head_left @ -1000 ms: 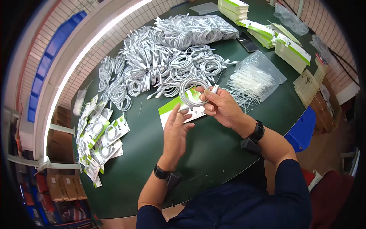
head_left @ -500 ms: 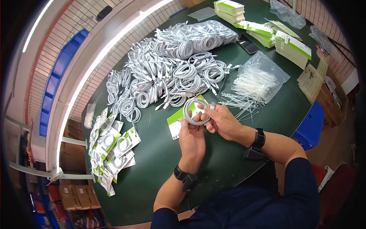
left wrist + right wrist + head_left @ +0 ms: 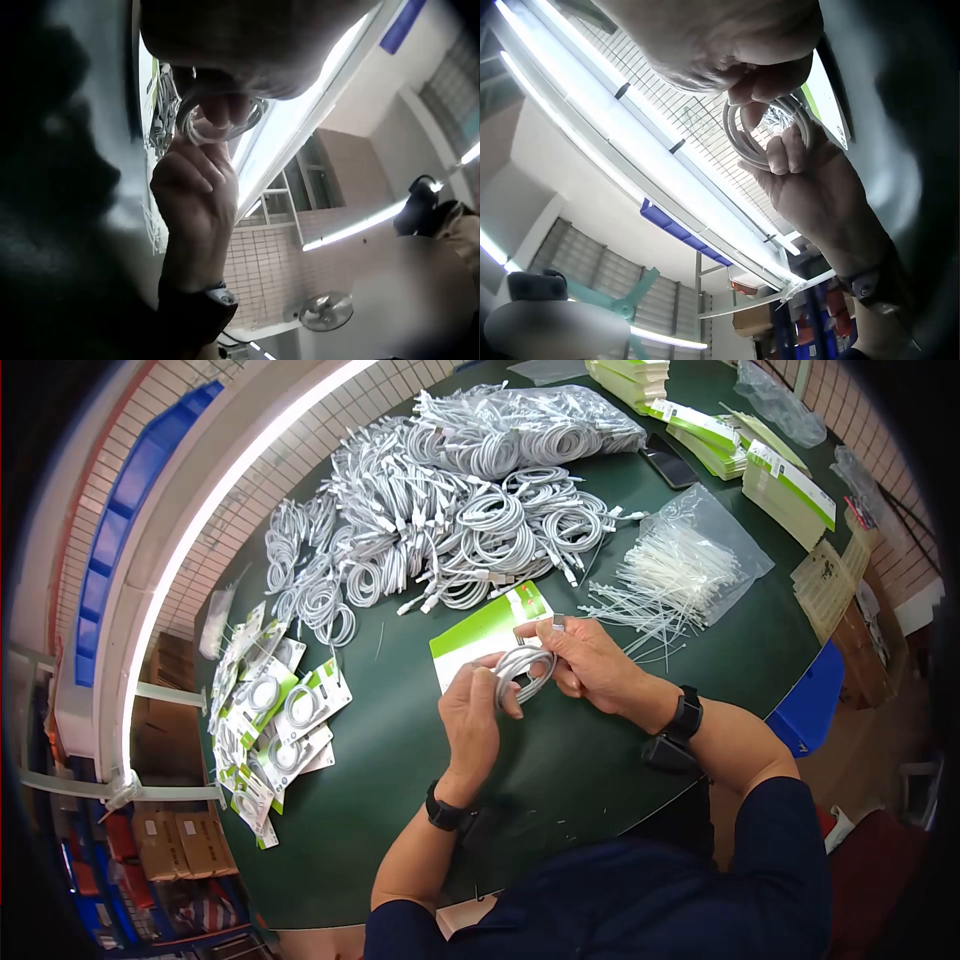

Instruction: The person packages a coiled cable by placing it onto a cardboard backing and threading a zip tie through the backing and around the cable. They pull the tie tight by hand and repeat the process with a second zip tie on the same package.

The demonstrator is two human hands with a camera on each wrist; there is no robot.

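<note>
Both hands hold a coiled light-grey cable (image 3: 527, 668) over the table, close to the near edge of a green and white card (image 3: 478, 632). My left hand (image 3: 470, 722) grips the coil's left side between thumb and fingers. On the opposite side my right hand (image 3: 602, 668) pinches the coil near a white plug end (image 3: 558, 622). In the right wrist view, left fingers (image 3: 778, 156) curl through the loop (image 3: 737, 139). The left wrist view has the coil (image 3: 189, 127) partly hidden behind the near hand.
A large heap of coiled cables (image 3: 400, 520) covers the back of the dark green table (image 3: 380, 780). Carded cables (image 3: 285, 725) lie piled at the left. White cable ties (image 3: 675, 575) spill from a plastic bag at the right, beyond them a phone (image 3: 668, 462) and card stacks (image 3: 790, 490).
My left hand was apart from the coil with fingers spread; it has come in and taken hold of its left side. The coil has moved toward the body and tilted, uncovering more of the card.
</note>
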